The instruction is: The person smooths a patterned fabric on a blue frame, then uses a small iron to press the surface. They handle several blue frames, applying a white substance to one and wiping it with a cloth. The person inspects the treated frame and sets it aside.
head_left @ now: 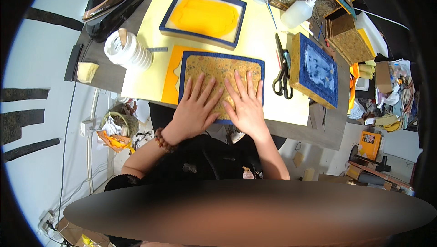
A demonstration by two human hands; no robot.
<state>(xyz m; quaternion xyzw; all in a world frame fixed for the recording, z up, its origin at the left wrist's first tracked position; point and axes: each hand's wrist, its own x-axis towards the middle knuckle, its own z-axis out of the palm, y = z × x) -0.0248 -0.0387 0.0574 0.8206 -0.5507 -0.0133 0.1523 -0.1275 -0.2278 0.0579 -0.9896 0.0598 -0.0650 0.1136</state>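
A rectangular panel (214,63) covered in gold patterned fabric, with a dark blue border, lies near the front edge of the table. Both my hands rest flat on it. My left hand (195,110) covers its left half with the fingers spread. On the right half lies my right hand (246,109), its fingers also stretched out and the thumb toward the middle. Neither hand grips anything. Orange sheet material (171,87) shows from under the panel's left side. Behind it sits a blue-rimmed tray-like frame (165,27) with a yellow-orange padded piece (205,17) inside.
Pale yellow paper (145,83) covers much of the table. To the left stand a white tub (136,58) with a wooden stick and an iron (114,5). Scissors (282,76), a blue-topped box (318,71) and a squeeze bottle (298,14) are at the right.
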